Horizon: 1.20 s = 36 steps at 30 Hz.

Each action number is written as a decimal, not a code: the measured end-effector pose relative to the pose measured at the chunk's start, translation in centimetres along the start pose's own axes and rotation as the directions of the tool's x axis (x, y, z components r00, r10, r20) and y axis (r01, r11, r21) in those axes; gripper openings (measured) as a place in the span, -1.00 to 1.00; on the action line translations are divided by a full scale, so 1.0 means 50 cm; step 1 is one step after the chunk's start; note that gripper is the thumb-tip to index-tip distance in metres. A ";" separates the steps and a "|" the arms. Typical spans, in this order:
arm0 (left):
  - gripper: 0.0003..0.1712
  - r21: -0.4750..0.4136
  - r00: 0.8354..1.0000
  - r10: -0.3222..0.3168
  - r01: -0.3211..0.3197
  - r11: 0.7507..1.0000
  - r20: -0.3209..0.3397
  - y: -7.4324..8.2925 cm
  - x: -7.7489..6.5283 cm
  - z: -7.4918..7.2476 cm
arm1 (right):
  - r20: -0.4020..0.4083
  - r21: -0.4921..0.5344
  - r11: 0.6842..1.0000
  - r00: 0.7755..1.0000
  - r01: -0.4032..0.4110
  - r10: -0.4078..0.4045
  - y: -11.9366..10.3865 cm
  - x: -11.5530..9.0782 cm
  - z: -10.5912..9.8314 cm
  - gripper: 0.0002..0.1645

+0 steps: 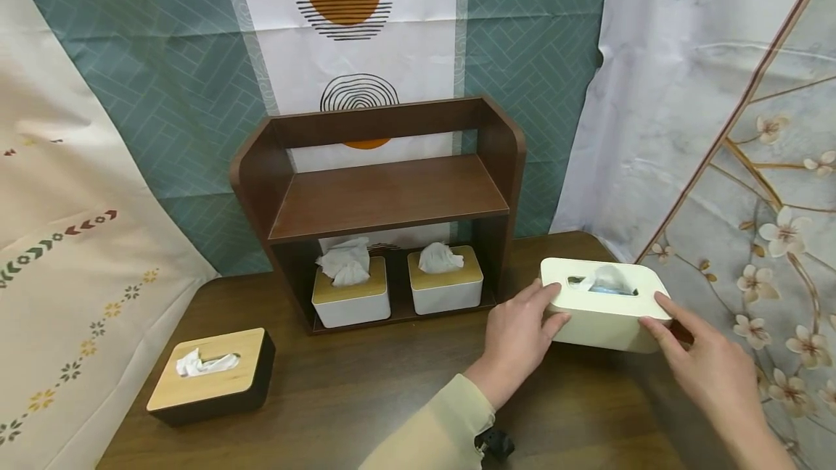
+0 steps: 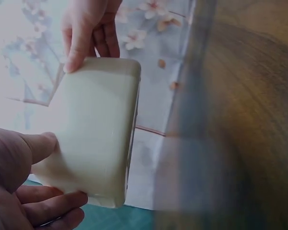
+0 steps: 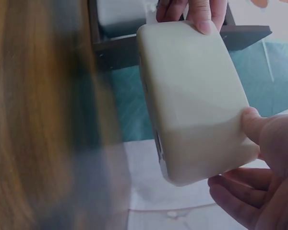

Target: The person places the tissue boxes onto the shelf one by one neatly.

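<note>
On your left, a black tissue box with a light wooden lid (image 1: 212, 386) lies on the brown wooden table (image 1: 366, 397). Next, a white tissue box with a wooden lid (image 1: 350, 307) and a second white tissue box (image 1: 447, 294) stand in the lower compartment of the dark brown wooden shelf (image 1: 392, 194). At right, your left hand (image 1: 519, 332) and right hand (image 1: 712, 365) pinch opposite ends of a cream rectangular tissue box (image 1: 607, 319). I judge you are positioning it; moving it calls for even grip. Whether its bottom touches the table, I cannot tell; the slot's contents are unclear.
</note>
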State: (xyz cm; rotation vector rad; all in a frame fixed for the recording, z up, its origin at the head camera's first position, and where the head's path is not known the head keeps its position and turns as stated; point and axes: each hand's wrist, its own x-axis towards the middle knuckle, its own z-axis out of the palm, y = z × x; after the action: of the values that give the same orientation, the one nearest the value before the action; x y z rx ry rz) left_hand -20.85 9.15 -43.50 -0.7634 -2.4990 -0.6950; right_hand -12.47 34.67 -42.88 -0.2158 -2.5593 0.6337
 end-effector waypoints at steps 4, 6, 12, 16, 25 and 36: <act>-0.42 0.019 0.999 0.026 -0.026 0.999 -0.033 0.003 -0.004 -0.031 | -0.056 0.018 0.999 0.998 0.037 -0.035 -0.016 -0.006 -0.009 -0.32; -0.42 0.030 0.999 0.035 -0.034 0.999 -0.039 0.005 -0.005 -0.046 | -0.075 0.015 0.999 0.996 0.050 -0.048 -0.024 -0.008 -0.014 -0.32; -0.43 0.053 0.998 0.046 -0.044 0.998 -0.053 0.008 -0.012 -0.086 | -0.103 0.012 0.996 0.991 0.084 -0.082 -0.044 -0.011 -0.024 -0.35; -0.43 0.064 0.996 0.056 -0.051 0.997 -0.068 0.008 -0.019 -0.109 | -0.130 0.016 0.994 0.986 0.105 -0.102 -0.057 -0.015 -0.027 -0.37; -0.43 0.038 0.990 0.067 -0.062 0.997 -0.124 0.006 -0.034 -0.156 | -0.147 0.035 0.989 0.979 0.146 -0.139 -0.089 -0.018 -0.042 -0.37; -0.42 0.065 0.976 0.086 -0.075 0.995 -0.202 0.004 -0.055 -0.217 | -0.227 0.094 0.971 0.954 0.221 -0.195 -0.133 -0.022 -0.054 -0.35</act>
State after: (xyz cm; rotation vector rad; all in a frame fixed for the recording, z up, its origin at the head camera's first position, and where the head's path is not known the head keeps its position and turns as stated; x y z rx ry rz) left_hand -15.93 2.01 -36.43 -0.7294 -2.2795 -0.6365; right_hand -10.40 29.62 -38.10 0.0261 -2.2881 0.6405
